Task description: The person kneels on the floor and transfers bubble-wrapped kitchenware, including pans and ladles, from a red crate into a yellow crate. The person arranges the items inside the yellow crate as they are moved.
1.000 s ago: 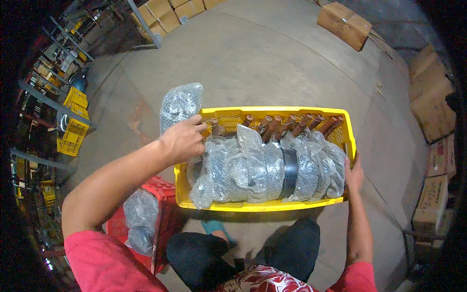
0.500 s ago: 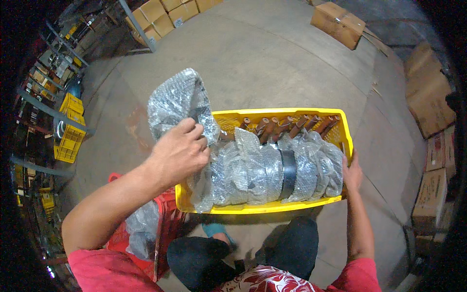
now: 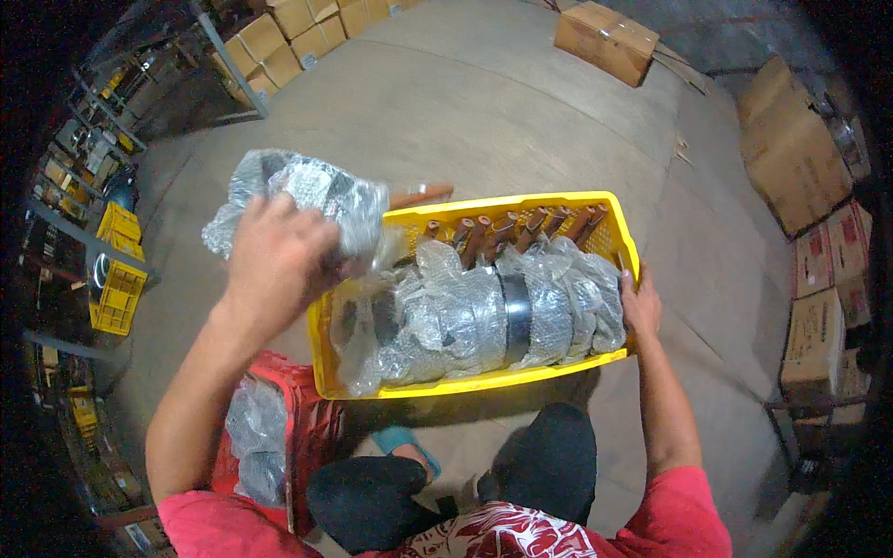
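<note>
While the left hand, blurred, grips one bubble-wrapped bundle just above the near-left corner of one yellow crate, the right hand is closed around the crate's opposite end rim. One loose-looking brown rod shows to the right of the left hand, beyond the crate's far rim; whether it belongs to the gripped bundle I cannot tell. Between the two hands, more bubble-wrapped bundles fill the crate, overlapping too much to count, with one black band among them nearer the right hand. Eight brown handles stick up along the far side, their row running toward the right hand. Below the left hand, beside its forearm, sits one red crate with two wrapped lumps visible in it. One teal sandal shows on the floor, nearer the person than either hand.
</note>
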{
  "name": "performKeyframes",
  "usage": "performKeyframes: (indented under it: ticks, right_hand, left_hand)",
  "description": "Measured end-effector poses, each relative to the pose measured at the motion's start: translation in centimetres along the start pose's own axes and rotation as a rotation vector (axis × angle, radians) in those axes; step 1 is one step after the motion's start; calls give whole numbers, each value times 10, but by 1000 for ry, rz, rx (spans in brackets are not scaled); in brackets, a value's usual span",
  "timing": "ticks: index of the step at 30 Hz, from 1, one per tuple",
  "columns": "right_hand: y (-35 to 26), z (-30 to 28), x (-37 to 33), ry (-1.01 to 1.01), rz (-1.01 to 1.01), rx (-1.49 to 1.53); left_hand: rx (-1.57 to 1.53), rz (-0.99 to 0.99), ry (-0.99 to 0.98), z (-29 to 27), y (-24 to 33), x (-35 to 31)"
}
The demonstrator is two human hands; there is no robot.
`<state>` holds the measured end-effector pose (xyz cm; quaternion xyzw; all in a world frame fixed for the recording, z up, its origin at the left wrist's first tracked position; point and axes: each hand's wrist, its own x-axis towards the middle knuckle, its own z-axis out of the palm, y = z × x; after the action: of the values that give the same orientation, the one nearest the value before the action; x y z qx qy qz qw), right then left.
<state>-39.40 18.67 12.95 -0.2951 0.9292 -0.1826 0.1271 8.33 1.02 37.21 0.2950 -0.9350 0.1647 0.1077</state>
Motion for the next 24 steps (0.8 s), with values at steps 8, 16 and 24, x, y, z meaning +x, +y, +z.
performKeyframes:
  ticks: [8, 16, 24]
  right_hand:
    - [-5, -5, -90, 199, -227, 633]
    - [-34, 66, -222, -398, 534, 1269]
    - [-31, -2, -210, -1181, 342, 767]
  left_hand:
    - [-926, -774, 382, -22, -26, -21]
    - [-1252, -1043, 506, -3, -34, -55]
    - [-1734, -1170, 555, 16, 10, -74]
